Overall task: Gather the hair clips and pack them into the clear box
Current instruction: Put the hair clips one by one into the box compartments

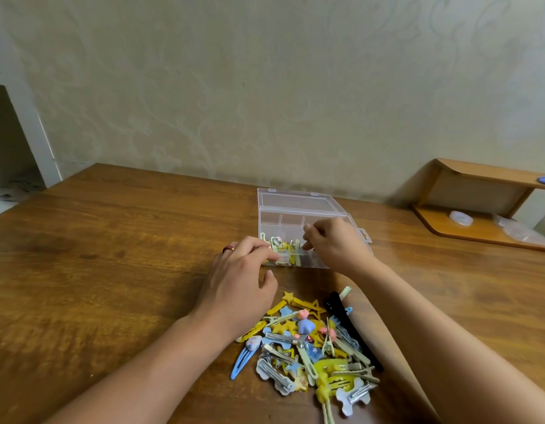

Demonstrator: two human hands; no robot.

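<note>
The clear box [295,214] lies open on the wooden table, its lid flat behind it and dividers inside. A few yellow and cream hair clips [285,247] lie in its near left compartments. My left hand [243,280] rests against the box's near left corner, fingers curled, a red ring on one finger. My right hand [335,243] hovers over the box's middle with fingertips pinched together above the clips; whether it holds one is hidden. A heap of hair clips [311,341], yellow, blue, silver and black, lies close in front of the box between my forearms.
The wooden table [112,270] stretches left and right of the box. A small wooden shelf [479,209] stands at the far right with a clear tape roll [460,217] and a plastic bag on it. The patterned wall runs behind.
</note>
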